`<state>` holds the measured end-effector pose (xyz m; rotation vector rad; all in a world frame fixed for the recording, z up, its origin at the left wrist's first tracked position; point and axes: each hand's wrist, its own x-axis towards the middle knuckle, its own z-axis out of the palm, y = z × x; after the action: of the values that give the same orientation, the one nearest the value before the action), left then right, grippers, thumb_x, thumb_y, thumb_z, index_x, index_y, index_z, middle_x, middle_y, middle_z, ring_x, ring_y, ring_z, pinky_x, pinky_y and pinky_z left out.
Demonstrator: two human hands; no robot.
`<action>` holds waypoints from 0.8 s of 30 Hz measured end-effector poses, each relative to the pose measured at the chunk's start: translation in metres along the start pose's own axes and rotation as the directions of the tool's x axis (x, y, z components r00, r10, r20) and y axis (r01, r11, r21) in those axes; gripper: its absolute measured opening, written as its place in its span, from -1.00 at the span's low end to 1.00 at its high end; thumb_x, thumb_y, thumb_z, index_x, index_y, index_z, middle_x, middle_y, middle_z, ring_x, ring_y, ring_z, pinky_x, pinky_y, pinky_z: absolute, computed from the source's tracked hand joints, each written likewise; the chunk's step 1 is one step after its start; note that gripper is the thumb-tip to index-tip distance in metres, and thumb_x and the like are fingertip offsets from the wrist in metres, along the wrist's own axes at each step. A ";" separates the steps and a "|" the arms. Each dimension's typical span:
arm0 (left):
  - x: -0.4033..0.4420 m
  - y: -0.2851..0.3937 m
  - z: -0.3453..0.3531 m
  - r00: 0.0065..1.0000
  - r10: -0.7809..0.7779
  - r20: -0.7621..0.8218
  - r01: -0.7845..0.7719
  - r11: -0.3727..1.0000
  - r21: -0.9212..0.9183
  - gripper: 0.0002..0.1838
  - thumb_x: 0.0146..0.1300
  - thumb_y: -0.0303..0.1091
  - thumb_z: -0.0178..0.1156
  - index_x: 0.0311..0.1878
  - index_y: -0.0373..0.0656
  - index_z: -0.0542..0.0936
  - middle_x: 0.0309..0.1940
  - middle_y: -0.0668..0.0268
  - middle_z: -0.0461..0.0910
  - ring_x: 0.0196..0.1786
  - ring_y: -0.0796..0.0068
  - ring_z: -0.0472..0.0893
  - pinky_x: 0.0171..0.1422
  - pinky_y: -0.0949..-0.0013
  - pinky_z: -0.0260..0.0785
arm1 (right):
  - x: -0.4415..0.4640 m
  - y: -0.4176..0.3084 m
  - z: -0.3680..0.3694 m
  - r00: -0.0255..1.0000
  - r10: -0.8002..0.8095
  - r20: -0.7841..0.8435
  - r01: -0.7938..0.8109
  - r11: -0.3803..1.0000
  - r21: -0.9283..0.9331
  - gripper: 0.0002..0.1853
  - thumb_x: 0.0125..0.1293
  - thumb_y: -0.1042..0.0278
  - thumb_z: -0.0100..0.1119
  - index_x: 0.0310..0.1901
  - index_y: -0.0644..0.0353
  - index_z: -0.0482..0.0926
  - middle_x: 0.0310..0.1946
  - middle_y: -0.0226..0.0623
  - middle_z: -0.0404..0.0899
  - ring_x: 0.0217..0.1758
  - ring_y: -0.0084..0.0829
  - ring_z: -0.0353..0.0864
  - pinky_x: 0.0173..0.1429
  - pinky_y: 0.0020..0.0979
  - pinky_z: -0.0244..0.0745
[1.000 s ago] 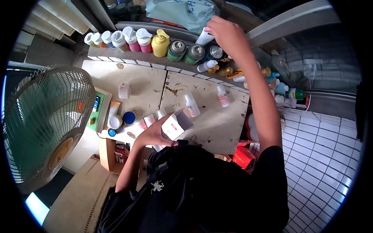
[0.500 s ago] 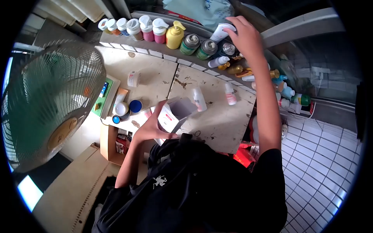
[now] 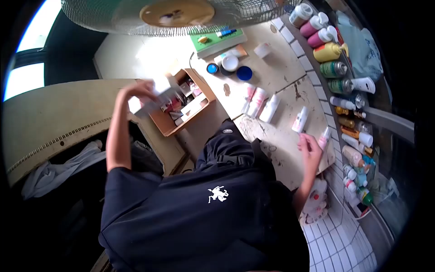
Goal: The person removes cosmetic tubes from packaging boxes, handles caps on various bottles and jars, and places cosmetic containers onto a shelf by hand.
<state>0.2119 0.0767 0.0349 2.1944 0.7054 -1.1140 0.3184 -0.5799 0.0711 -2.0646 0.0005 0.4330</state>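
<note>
At the upper left my left hand (image 3: pixel 139 89) is closed on a white carton (image 3: pixel 168 86), blurred by motion, above an open cardboard box (image 3: pixel 205 108). My right hand (image 3: pixel 310 148) hovers at the table's right side, fingers loosely bent and apart, with nothing visible in them. Right beside it is a small white and pink bottle (image 3: pixel 325 135); whether they touch I cannot tell. Another small white bottle (image 3: pixel 300 119) stands just beyond the fingertips. Farther left on the table (image 3: pixel 283 145) are a white bottle (image 3: pixel 269 109) and two pink and white bottles (image 3: pixel 256 102).
Along the tiled ledge stand several bottles, among them a yellow pump bottle (image 3: pixel 327 52) and a white tube (image 3: pixel 364 85). A blue lid (image 3: pixel 244 73), a white jar (image 3: pixel 229 63) and a green box (image 3: pixel 215 41) lie at the table's far end. A fan (image 3: pixel 176 13) looms overhead.
The view has turned. My left hand has carried the carton off the table to above the cardboard box. My right hand has left the white tube on the ledge and come down to the table.
</note>
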 end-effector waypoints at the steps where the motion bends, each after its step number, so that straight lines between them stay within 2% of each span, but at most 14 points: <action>1: 0.003 -0.033 -0.032 0.966 -0.097 -0.240 0.080 0.993 -0.081 -0.23 -0.21 -0.04 0.68 0.10 -0.15 0.60 -0.12 0.15 0.69 -0.04 0.21 0.71 0.00 0.13 0.62 | -0.009 -0.002 0.015 1.000 0.024 0.009 -0.025 0.996 0.085 -0.81 0.50 0.38 0.25 0.03 0.27 0.70 -0.33 -0.42 0.65 -0.35 -0.67 0.52 -0.22 -0.60 0.46; 2: 0.000 -0.075 -0.065 0.892 -0.110 -0.438 -0.080 0.916 -0.394 -0.36 -0.11 -0.11 0.66 0.04 -0.13 0.65 -0.18 0.18 0.72 -0.16 0.23 0.73 -0.09 0.15 0.63 | -0.014 -0.001 0.023 1.000 -0.003 -0.009 0.003 0.999 0.048 -0.81 0.49 0.37 0.27 0.01 0.28 0.69 -0.30 -0.39 0.67 -0.35 -0.64 0.56 -0.22 -0.56 0.48; 3: -0.013 -0.069 -0.080 0.619 0.118 -0.776 -0.242 0.969 -0.046 -0.31 -0.05 -0.09 0.65 0.11 -0.21 0.62 -0.11 0.13 0.72 -0.10 0.19 0.73 -0.05 0.14 0.61 | -0.017 0.001 0.029 0.999 -0.028 -0.032 0.028 1.000 0.010 -0.81 0.48 0.37 0.28 -0.01 0.30 0.69 -0.28 -0.36 0.69 -0.35 -0.60 0.59 -0.23 -0.52 0.50; 4: -0.027 -0.062 -0.096 0.197 0.318 -0.928 -0.084 0.948 0.307 -0.26 0.02 -0.07 0.63 0.18 -0.29 0.58 -0.04 0.08 0.72 -0.03 0.14 0.72 0.00 0.13 0.60 | -0.021 0.000 0.034 0.997 -0.044 -0.063 0.038 0.996 -0.080 -0.80 0.46 0.36 0.30 0.00 0.26 0.69 -0.29 -0.32 0.70 -0.37 -0.56 0.60 -0.23 -0.49 0.51; 5: 0.020 -0.111 -0.109 -0.118 0.049 -0.992 -0.272 0.959 0.080 -0.30 0.13 -0.02 0.59 0.23 -0.24 0.59 -0.02 0.17 0.73 -0.04 0.23 0.70 0.00 0.19 0.57 | -0.019 0.000 0.036 0.993 -0.074 -0.088 0.058 0.984 -0.169 -0.79 0.45 0.34 0.31 0.01 0.23 0.69 -0.29 -0.28 0.71 -0.38 -0.52 0.61 -0.23 -0.47 0.51; 7: 0.024 -0.097 -0.105 0.240 -0.262 -0.935 -0.483 0.803 -0.349 -0.43 0.32 -0.05 0.45 0.26 -0.18 0.60 -0.06 0.26 0.71 -0.05 0.37 0.65 0.04 0.32 0.51 | -0.017 0.020 0.038 0.983 -0.091 -0.161 0.041 0.956 -0.290 -0.78 0.43 0.31 0.32 0.02 0.17 0.68 -0.32 -0.22 0.69 -0.40 -0.41 0.62 -0.23 -0.39 0.53; 11: 0.067 -0.049 0.055 0.681 0.281 -0.676 -0.509 0.845 -0.162 -0.74 0.42 -0.27 0.31 0.11 -0.09 0.70 -0.24 0.33 0.70 -0.14 0.53 0.61 -0.01 0.40 0.50 | -0.017 0.056 0.039 0.977 -0.084 -0.198 0.003 0.926 -0.377 -0.69 0.40 0.21 0.33 0.09 0.12 0.63 -0.31 -0.23 0.62 -0.37 -0.29 0.61 -0.17 -0.25 0.54; 12: 0.022 0.023 0.111 0.809 0.117 -0.576 -0.316 0.913 -0.259 -0.76 0.42 -0.26 0.30 0.06 -0.11 0.72 -0.26 0.31 0.71 -0.16 0.51 0.65 -0.05 0.38 0.53 | -0.019 0.053 0.035 0.983 0.017 -0.184 -0.089 0.918 -0.388 -0.64 0.37 0.19 0.36 0.13 0.08 0.60 -0.19 -0.21 0.61 -0.20 -0.21 0.63 -0.01 -0.18 0.53; 13: 0.034 0.009 0.164 0.762 0.293 -0.577 -0.431 0.895 -0.114 -0.75 0.39 -0.24 0.33 0.03 -0.13 0.72 -0.29 0.30 0.73 -0.27 0.46 0.68 -0.14 0.34 0.55 | -0.022 0.060 0.032 0.983 0.009 -0.182 -0.079 0.922 -0.379 -0.64 0.37 0.19 0.36 0.13 0.08 0.60 -0.19 -0.21 0.61 -0.20 -0.21 0.63 -0.01 -0.18 0.53; 15: 0.056 -0.013 0.294 0.880 0.174 -0.443 -0.447 0.622 -0.643 -0.74 0.34 -0.23 0.39 -0.12 -0.26 0.71 -0.45 0.25 0.71 -0.44 0.49 0.67 -0.33 0.36 0.53 | -0.024 0.084 0.016 0.934 -0.158 -0.319 -0.039 0.846 -0.531 -0.60 0.34 0.19 0.37 0.16 0.08 0.59 -0.04 -0.16 0.59 0.00 -0.10 0.59 0.15 -0.12 0.48; 16: 0.015 0.016 0.321 0.965 0.096 -0.244 -0.237 0.719 -0.654 -0.81 0.33 -0.30 0.37 -0.24 -0.26 0.70 -0.49 0.26 0.70 -0.49 0.52 0.65 -0.38 0.37 0.51 | -0.022 0.100 0.005 0.904 -0.212 -0.370 -0.022 0.844 -0.536 -0.53 0.31 0.16 0.38 0.20 0.11 0.55 0.07 -0.08 0.55 0.16 0.01 0.51 0.31 -0.03 0.38; 18: -0.022 0.008 0.407 0.960 0.069 -0.273 -0.221 0.786 -0.577 -0.82 0.26 -0.32 0.37 -0.35 -0.25 0.68 -0.52 0.27 0.68 -0.52 0.48 0.61 -0.37 0.34 0.49 | -0.017 0.122 -0.021 0.822 -0.358 -0.444 -0.039 0.741 -0.671 -0.44 0.30 0.07 0.38 0.24 0.18 0.52 0.14 0.00 0.54 0.24 0.04 0.49 0.37 0.02 0.33; 19: -0.014 -0.035 0.453 0.848 0.331 -0.414 -0.482 0.806 -0.343 -0.80 0.19 -0.30 0.39 -0.39 -0.26 0.68 -0.56 0.24 0.65 -0.47 0.43 0.61 -0.30 0.28 0.49 | -0.013 0.131 -0.032 0.816 -0.337 -0.470 -0.081 0.739 -0.669 -0.40 0.29 0.02 0.38 0.25 0.20 0.51 0.17 0.02 0.53 0.27 0.04 0.48 0.39 0.03 0.31; 24: -0.090 -0.092 0.497 0.950 -0.271 -0.157 0.047 0.619 -0.784 -0.68 0.09 -0.25 0.58 -0.54 -0.21 0.63 -0.58 0.29 0.64 -0.57 0.51 0.54 -0.44 0.35 0.40 | 0.039 0.172 -0.061 0.828 -0.228 -0.512 -0.181 0.756 -0.629 -0.35 0.25 -0.12 0.40 0.20 0.21 0.56 0.10 0.04 0.60 0.23 0.06 0.53 0.37 -0.01 0.35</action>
<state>-0.1617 -0.2203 -0.1557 1.5237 1.2490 -0.4204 0.3434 -0.7125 -0.0580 -2.8309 0.2054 -0.2788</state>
